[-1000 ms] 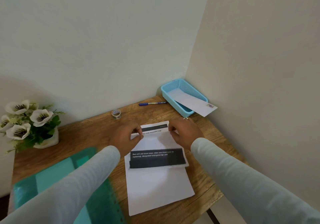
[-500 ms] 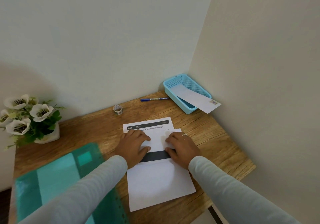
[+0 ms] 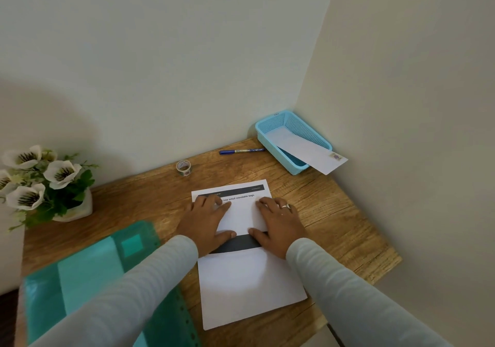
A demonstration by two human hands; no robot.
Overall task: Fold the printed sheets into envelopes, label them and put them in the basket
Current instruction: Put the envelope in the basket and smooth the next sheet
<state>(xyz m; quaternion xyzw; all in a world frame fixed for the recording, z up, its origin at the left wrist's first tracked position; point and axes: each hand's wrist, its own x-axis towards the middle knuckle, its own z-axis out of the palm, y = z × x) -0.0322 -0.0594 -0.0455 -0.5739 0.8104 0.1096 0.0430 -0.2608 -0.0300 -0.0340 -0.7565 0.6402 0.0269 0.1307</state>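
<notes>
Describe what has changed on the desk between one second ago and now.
One second ago the left hand and the right hand pinched the far edge of the printed sheet's folded flap. They have laid it down, let go, and now press it flat with straight fingers. The basket with its envelope, the pen, the tape roll and the green folder stayed in place.

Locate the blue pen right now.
In the head view, the blue pen lies along the wooden desk's far edge, right of centre, between the small tape roll and the light-blue plastic basket.
</notes>
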